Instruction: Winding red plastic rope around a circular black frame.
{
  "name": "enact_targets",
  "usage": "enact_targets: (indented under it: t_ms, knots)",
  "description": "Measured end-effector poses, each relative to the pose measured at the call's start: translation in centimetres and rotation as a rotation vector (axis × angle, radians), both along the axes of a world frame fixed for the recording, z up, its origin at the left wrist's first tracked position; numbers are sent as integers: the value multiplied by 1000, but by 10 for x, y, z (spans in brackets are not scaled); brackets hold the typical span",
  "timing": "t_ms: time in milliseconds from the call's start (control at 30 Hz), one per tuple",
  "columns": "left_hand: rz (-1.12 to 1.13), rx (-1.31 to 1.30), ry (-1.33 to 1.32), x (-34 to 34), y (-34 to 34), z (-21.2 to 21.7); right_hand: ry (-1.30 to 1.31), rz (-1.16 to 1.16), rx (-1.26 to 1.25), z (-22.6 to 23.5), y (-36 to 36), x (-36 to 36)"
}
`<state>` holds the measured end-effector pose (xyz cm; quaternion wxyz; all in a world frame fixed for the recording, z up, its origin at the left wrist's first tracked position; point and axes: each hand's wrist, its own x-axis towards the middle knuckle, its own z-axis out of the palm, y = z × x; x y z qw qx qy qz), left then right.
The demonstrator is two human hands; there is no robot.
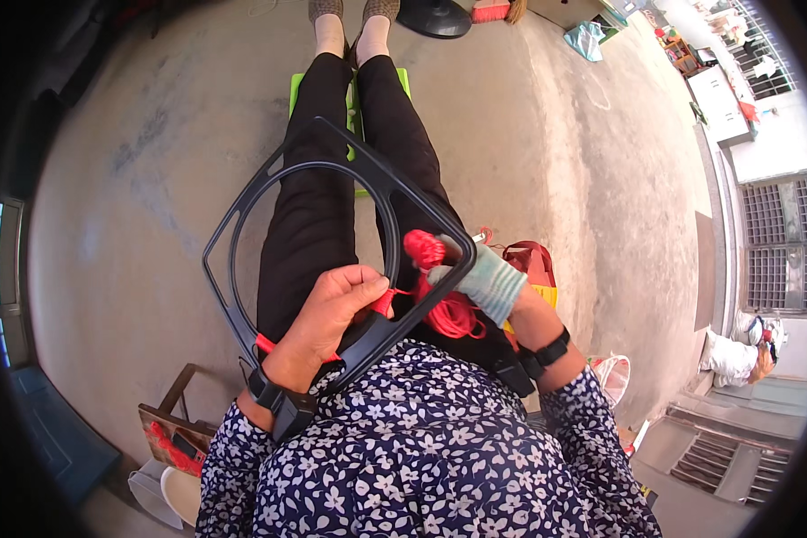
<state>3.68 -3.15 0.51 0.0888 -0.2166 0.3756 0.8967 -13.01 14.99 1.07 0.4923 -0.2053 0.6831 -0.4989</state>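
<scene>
Across my lap lies a black frame (426, 204) with a round opening inside rounded, angled outer bars. My bare left hand (339, 300) is closed at the ring's near right part, thumb and fingers pinching red cord (384, 302) wrapped there. From that wrap a thin strand runs to the right. My right hand (486, 280), in a pale knitted glove, is closed on a loose bundle of red cord (455, 314) by the frame's right corner. The frame's bar hides part of its fingers. More red wrapping (264, 343) shows on the frame beside my left wrist.
My legs stretch forward over a bright green stool (404, 82). At my right stands a red and yellow bag (536, 264). To the lower left is a small wooden stand (175, 435) with red cord and a phone-like dark object. A broom (490, 11) lies far ahead.
</scene>
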Motion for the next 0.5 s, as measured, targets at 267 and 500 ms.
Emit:
enact_targets:
  t_ms: [267, 500]
  knots:
    - [35, -205, 44, -3, 12, 18, -237, 119, -241, -4, -65, 14]
    - [60, -178, -180, -5, 8, 3, -640, -167, 13, -2, -58, 25]
